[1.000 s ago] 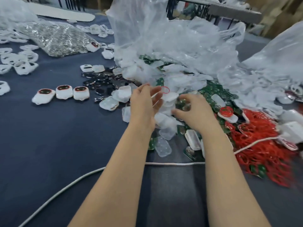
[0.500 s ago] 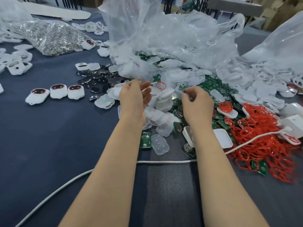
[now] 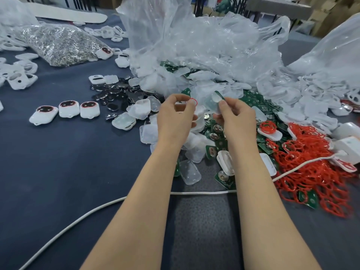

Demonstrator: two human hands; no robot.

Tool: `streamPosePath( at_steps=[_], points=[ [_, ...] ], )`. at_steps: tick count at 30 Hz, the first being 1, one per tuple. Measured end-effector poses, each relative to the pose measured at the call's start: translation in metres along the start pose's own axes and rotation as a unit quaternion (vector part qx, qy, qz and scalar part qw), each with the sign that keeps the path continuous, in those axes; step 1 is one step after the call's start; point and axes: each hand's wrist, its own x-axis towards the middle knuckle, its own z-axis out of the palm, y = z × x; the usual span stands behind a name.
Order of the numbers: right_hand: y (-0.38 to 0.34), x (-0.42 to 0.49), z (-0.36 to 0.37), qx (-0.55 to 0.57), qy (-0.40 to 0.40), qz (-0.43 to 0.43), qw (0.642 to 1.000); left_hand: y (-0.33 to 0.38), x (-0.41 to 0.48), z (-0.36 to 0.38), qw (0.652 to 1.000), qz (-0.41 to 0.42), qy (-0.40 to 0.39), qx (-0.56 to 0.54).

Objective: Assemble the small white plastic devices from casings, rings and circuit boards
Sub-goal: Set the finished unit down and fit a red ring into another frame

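My left hand [image 3: 176, 115] is raised over the parts pile and pinches a white casing with a red ring [image 3: 193, 101] on it. Beside it, my right hand [image 3: 234, 115] pinches a green circuit board [image 3: 215, 100] with a clear cover against it. Below the hands lie loose clear covers [image 3: 190, 171], green circuit boards [image 3: 224, 177] and white casings [image 3: 225, 161]. A heap of red rings [image 3: 311, 162] lies at the right. Three assembled white devices [image 3: 69, 109] stand in a row at the left.
Large clear plastic bags [image 3: 194, 45] of parts rise behind the pile. A bag of metal pieces [image 3: 58, 41] lies at the back left, dark discs [image 3: 116, 94] in front of it. A white cable [image 3: 194, 192] crosses the dark blue cloth near me.
Both hands have risen from the pile. The right hand now holds a green circuit board up; the left hand still has the ringed casing.
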Motion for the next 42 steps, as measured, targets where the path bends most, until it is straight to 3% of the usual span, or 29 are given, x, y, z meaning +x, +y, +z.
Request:
streamPosePath(
  at_steps=[3, 5, 11, 13, 17, 19, 22, 25, 27, 29, 32, 35, 36, 40, 42],
  points=[
    [-0.003, -0.001, 0.0, 0.058, -0.05, 0.015, 0.997, -0.001, -0.002, 0.004, 0.995, 0.009, -0.074, 0.064],
    [-0.003, -0.002, 0.001, 0.038, -0.07, 0.007, 0.997, 0.0, -0.002, 0.006, 0.992, 0.016, -0.09, 0.084],
    [0.002, 0.0, -0.006, -0.141, 0.074, -0.051, 0.986, -0.004, 0.004, 0.0, 0.999, -0.016, -0.027, 0.0],
    [0.005, 0.001, -0.01, -0.213, 0.07, -0.049, 0.973, -0.004, 0.004, -0.002, 1.0, -0.019, -0.005, -0.017],
    [0.006, 0.0, -0.005, -0.304, 0.051, -0.066, 0.949, -0.004, -0.001, 0.001, 0.985, 0.079, 0.021, 0.151],
    [0.001, -0.003, 0.0, -0.293, 0.057, -0.087, 0.95, -0.003, -0.004, 0.003, 0.964, 0.125, 0.013, 0.236],
    [-0.006, -0.01, 0.008, -0.239, 0.031, -0.102, 0.965, -0.003, -0.006, 0.005, 0.955, 0.143, -0.014, 0.259],
    [-0.017, -0.013, 0.024, -0.234, -0.024, -0.121, 0.964, 0.009, -0.008, 0.0, 0.973, 0.148, 0.075, 0.163],
    [-0.024, -0.015, 0.043, -0.24, -0.069, -0.145, 0.957, 0.016, 0.001, -0.012, 0.978, 0.104, 0.158, 0.086],
    [-0.028, -0.015, 0.065, -0.268, -0.101, -0.172, 0.942, 0.018, 0.016, -0.031, 0.98, 0.024, 0.198, 0.027],
    [-0.033, -0.011, 0.106, -0.34, -0.193, -0.196, 0.899, 0.013, 0.031, -0.062, 0.976, -0.062, 0.203, 0.052],
    [-0.032, -0.012, 0.139, -0.493, -0.355, -0.191, 0.771, 0.013, 0.036, -0.078, 0.977, -0.085, 0.18, 0.073],
    [-0.031, -0.011, 0.142, -0.515, -0.365, -0.185, 0.753, 0.015, 0.038, -0.08, 0.978, -0.076, 0.184, 0.067],
    [-0.034, 0.006, 0.117, -0.534, -0.248, -0.153, 0.794, 0.018, 0.05, -0.084, 0.979, -0.038, 0.194, 0.06],
    [-0.045, 0.014, 0.097, -0.53, -0.285, -0.098, 0.793, 0.019, 0.057, -0.084, 0.979, -0.039, 0.193, 0.057]
  ],
)
